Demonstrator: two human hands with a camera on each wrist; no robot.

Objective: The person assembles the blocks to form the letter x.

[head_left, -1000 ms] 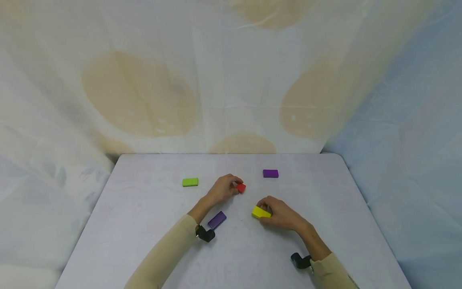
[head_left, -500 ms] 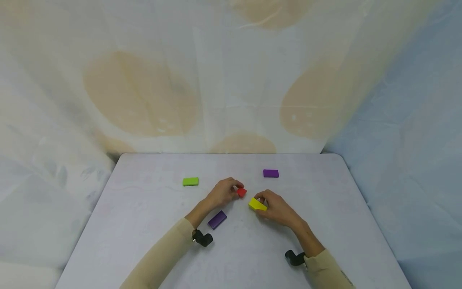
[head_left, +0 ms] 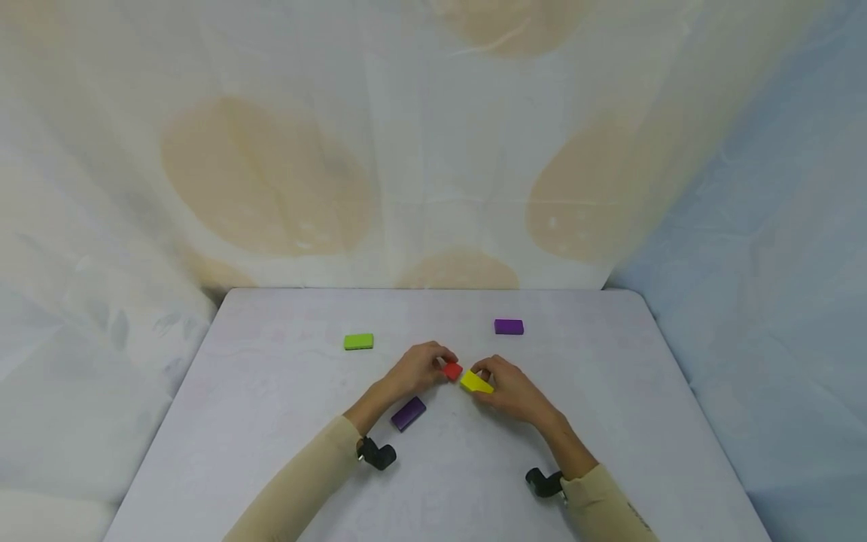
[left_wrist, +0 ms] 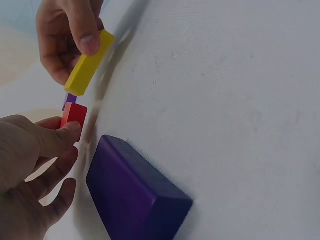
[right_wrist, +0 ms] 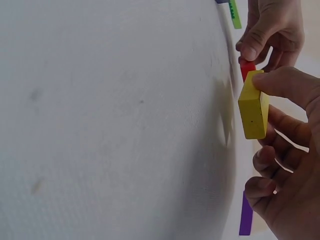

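Head view: a red block [head_left: 451,369] is pinched by the left hand [head_left: 418,366] and a yellow block [head_left: 476,382] by the right hand [head_left: 509,386], almost meeting at mid-table [head_left: 609,421]; open surface is left toward every edge. Left wrist view: the near purple block [left_wrist: 135,192] is seen lying flat beside the left hand. Right wrist view: the yellow block is held clear of the tabletop, with the green block [right_wrist: 234,14] far off.

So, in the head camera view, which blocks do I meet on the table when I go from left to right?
Green block → dark purple block → red block → yellow block → purple block.
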